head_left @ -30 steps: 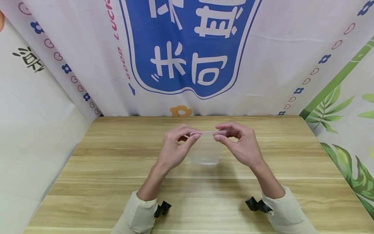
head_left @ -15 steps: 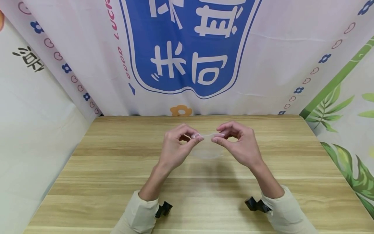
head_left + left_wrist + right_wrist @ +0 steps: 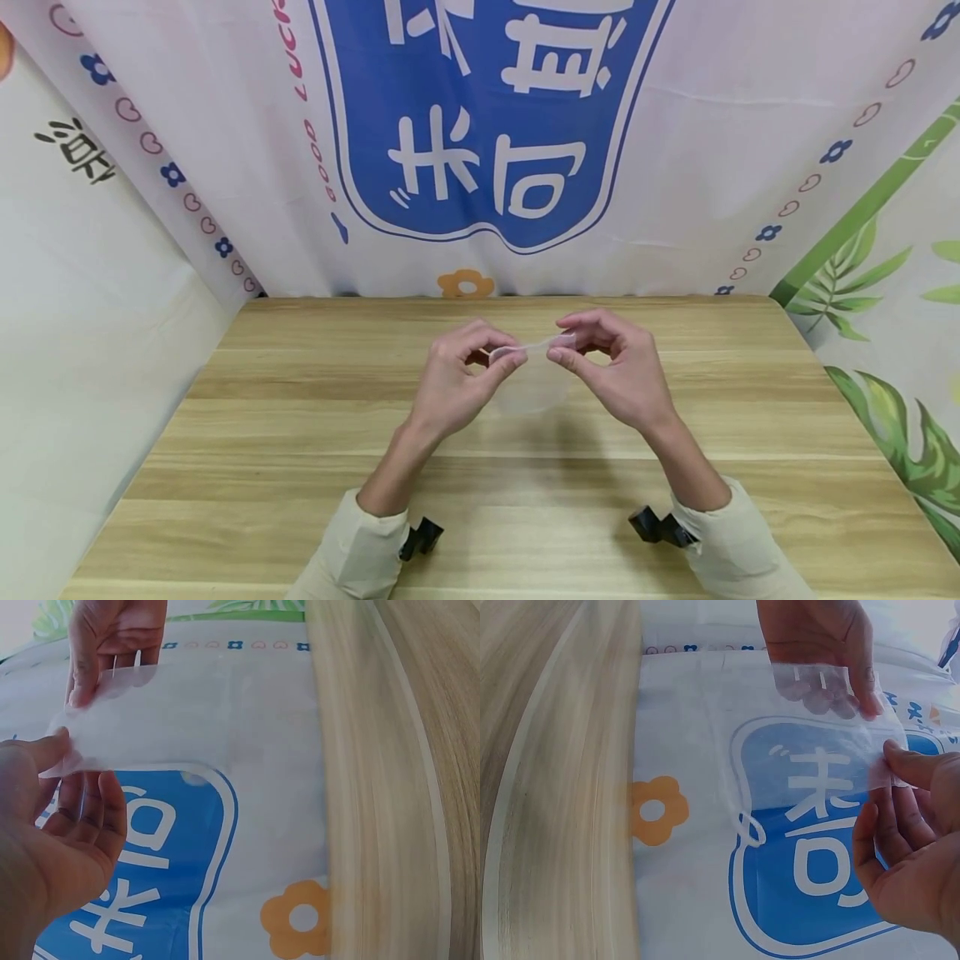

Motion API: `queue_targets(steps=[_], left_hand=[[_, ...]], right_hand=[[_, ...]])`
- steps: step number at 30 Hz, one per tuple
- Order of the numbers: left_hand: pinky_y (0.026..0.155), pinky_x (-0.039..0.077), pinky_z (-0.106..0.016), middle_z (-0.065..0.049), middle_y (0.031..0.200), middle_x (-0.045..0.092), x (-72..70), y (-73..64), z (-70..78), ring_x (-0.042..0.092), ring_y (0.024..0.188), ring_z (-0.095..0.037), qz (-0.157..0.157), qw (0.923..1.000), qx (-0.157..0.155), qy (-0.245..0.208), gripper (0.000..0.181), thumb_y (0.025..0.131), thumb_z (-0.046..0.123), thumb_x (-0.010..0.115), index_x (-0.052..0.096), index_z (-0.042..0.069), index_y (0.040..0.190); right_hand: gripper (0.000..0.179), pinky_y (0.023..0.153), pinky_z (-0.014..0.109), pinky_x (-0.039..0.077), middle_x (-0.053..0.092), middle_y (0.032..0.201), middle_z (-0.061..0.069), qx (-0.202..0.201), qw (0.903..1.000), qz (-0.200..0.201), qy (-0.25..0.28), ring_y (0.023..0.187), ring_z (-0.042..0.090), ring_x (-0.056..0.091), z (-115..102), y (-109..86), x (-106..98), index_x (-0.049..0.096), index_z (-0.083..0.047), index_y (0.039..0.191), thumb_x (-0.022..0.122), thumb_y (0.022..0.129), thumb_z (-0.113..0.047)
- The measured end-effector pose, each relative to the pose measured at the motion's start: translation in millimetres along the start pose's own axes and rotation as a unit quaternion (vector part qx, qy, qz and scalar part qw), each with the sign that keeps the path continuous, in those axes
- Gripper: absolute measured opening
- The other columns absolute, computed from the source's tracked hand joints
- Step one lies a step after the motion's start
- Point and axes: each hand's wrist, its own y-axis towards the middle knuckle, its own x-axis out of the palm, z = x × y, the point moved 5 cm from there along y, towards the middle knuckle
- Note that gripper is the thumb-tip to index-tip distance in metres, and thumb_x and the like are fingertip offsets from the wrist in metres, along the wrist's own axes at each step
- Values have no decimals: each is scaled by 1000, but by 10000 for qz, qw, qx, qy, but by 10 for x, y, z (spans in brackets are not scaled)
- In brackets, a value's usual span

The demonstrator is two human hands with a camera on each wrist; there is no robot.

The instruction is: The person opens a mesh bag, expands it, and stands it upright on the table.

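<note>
A thin see-through plastic bag [image 3: 534,396] hangs from both hands over the middle of the table. My left hand [image 3: 461,379] pinches its upper edge at the left between thumb and fingers. At the right end of that edge, my right hand [image 3: 622,371] holds it the same way. The edge dips slightly between the two thumbs. In the left wrist view the clear plastic [image 3: 165,720] stretches from hand to hand, with a faint line across its lower part. Fingers show through the film [image 3: 810,757] in the right wrist view, where a lower corner curls.
Beneath the hands lies a wood-grain table [image 3: 300,467]. A white curtain with a blue printed panel [image 3: 480,192] stands along its back edge, and pale printed sheets [image 3: 82,333] flank the sides. Each sleeve bears a black wrist mount [image 3: 422,538].
Both hands keep their hold near the same spot. The bag's top edge has gone from straight to bent, its left part now lower, and its lower part has shifted and looks shorter.
</note>
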Motion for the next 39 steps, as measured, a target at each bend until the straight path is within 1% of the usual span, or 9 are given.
queue_targets(steps=[4,8,14,18,24,30,33,36,39], left_hand=[[69,62,-27,-8,92,76,6,-5,-5,64,77,-10,4,10000,39,45,3,95,7,81,80,4,97],[69,60,-27,-8,93,77,10,-6,-5,62,77,-10,11,9999,95,102,4,98,7,78,81,5,99],[68,57,-24,-9,94,77,21,-1,0,60,77,-11,-45,9998,106,136,10,102,7,72,82,4,104],[69,59,-24,-10,95,77,23,-3,-2,61,78,-11,-55,9999,62,149,12,101,7,73,83,4,107],[71,63,-28,-8,93,77,21,-5,19,65,78,-12,72,9996,157,212,5,97,9,80,81,3,97],[70,64,-27,-10,92,76,29,-6,25,66,77,-13,165,9995,161,233,8,92,7,84,78,2,93],[69,64,-26,-11,92,76,33,-10,19,66,78,-13,174,9996,112,207,9,91,5,85,77,2,93],[70,64,-26,-10,93,75,28,-12,10,67,79,-12,175,9997,7,164,10,91,6,85,76,2,93],[71,63,-26,-9,92,75,21,-12,-4,66,79,-11,160,9998,-81,126,8,93,7,83,76,3,94]], right_hand=[[33,77,18,59,80,90,15,22,9999,-131,16,80,6,72,-8,2,22,74,1,118,83,87,8],[35,78,18,59,81,92,15,19,9996,-263,54,81,6,73,-13,2,45,73,1,122,81,89,8],[38,82,18,60,82,99,17,36,9995,-309,94,87,4,74,-11,-1,60,71,1,126,81,89,8],[38,82,18,60,82,97,17,88,9998,-197,52,85,3,75,-3,-8,60,72,1,124,83,88,7],[38,78,18,60,80,88,16,95,9999,11,55,80,5,73,-5,-18,66,73,2,118,87,83,8],[37,73,19,59,78,84,15,62,9999,69,145,76,7,72,-6,-25,80,73,2,113,89,80,10],[37,73,18,59,77,85,15,49,9998,89,159,76,6,71,-4,-27,80,73,3,112,89,79,11],[37,77,18,59,77,87,15,30,9998,93,162,78,6,70,-7,-26,77,73,3,113,88,80,11],[35,79,18,60,78,90,17,16,9998,81,166,81,5,71,-8,-25,72,73,3,114,86,82,11]])
